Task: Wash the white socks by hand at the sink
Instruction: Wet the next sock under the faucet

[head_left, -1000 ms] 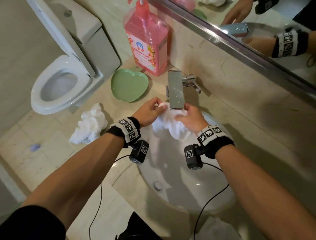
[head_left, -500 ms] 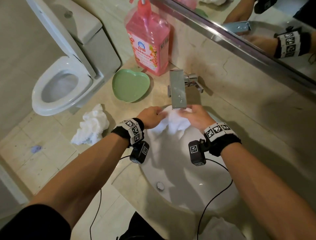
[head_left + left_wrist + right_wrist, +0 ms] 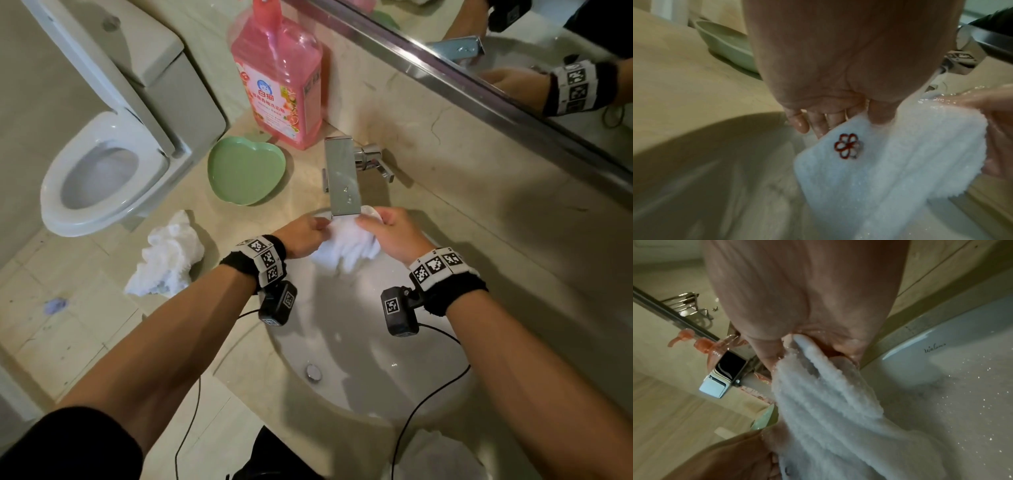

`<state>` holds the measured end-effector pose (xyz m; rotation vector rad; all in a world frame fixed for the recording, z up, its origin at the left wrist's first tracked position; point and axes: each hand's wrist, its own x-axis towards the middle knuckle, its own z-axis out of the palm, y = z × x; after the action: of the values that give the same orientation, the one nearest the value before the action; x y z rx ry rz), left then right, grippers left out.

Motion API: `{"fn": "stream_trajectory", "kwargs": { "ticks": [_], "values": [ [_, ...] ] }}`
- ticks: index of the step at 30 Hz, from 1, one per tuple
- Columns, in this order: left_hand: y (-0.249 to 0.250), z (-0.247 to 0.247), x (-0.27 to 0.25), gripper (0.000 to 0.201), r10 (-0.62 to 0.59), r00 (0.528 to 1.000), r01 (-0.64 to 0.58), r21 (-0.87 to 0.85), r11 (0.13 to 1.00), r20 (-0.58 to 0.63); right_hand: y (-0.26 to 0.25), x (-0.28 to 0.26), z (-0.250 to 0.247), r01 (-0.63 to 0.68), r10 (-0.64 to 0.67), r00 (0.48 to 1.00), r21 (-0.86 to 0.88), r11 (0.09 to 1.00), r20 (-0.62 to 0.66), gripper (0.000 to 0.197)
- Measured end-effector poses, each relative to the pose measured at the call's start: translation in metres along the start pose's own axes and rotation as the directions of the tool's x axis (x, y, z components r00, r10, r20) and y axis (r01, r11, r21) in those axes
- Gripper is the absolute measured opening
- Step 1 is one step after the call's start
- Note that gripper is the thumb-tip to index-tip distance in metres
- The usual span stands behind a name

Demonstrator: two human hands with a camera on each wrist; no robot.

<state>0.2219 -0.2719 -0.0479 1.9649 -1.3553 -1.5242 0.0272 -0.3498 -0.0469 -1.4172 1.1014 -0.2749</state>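
Observation:
Both hands hold one fluffy white sock (image 3: 342, 248) under the flat chrome faucet (image 3: 342, 176), above the white sink (image 3: 370, 346). My left hand (image 3: 301, 236) pinches its left edge; in the left wrist view the sock (image 3: 890, 162) shows a red flower mark and water runs onto it. My right hand (image 3: 390, 233) grips the right edge, with the wet sock (image 3: 828, 410) bunched in its fingers. A second white sock (image 3: 168, 257) lies crumpled on the counter to the left.
A pink detergent bottle (image 3: 279, 78) stands behind a green heart-shaped dish (image 3: 245, 169) on the beige counter. A toilet (image 3: 99, 171) is at the left. A mirror (image 3: 513, 44) runs along the back wall. The sink drain (image 3: 313, 371) is uncovered.
Both hands have drawn slightly apart and moved up closer under the spout, stretching the sock between them.

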Motion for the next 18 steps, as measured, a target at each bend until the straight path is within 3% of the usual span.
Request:
{"fn": "stream_trajectory", "kwargs": {
  "ticks": [3, 6, 9, 11, 14, 18],
  "values": [
    [-0.01, -0.003, -0.002, 0.026, 0.022, 0.997, -0.019, 0.041, 0.999, -0.073, 0.001, 0.003, -0.001, -0.024, 0.024, 1.0, 0.027, 0.999, -0.007, 0.006],
    [-0.009, -0.008, -0.008, 0.03, 0.094, 0.982, -0.116, -0.128, 0.985, -0.165, 0.002, 0.005, 0.001, -0.05, 0.051, 0.998, -0.047, 0.998, 0.03, 0.011],
    [-0.006, -0.013, -0.013, 0.019, 0.118, 0.977, -0.144, -0.142, 0.979, -0.177, -0.005, 0.005, 0.016, -0.03, 0.033, 0.99, -0.022, 0.999, 0.14, 0.025],
    [-0.002, -0.017, -0.015, 0.015, 0.099, 0.983, -0.124, -0.156, 0.98, -0.158, -0.014, 0.007, 0.028, 0.01, -0.005, 0.986, -0.024, 1.0, 0.168, 0.014],
    [0.002, -0.024, -0.016, 0.009, 0.041, 0.986, -0.078, -0.233, 0.969, -0.159, -0.019, 0.014, 0.034, -0.038, 0.036, 0.995, 0.021, 0.999, 0.097, 0.004],
    [-0.007, -0.029, -0.01, 0.015, -0.022, 0.99, 0.021, -0.009, 1.0, -0.141, -0.012, 0.015, 0.024, -0.112, 0.11, 0.991, 0.032, 0.993, 0.078, 0.011]
  ]
}}
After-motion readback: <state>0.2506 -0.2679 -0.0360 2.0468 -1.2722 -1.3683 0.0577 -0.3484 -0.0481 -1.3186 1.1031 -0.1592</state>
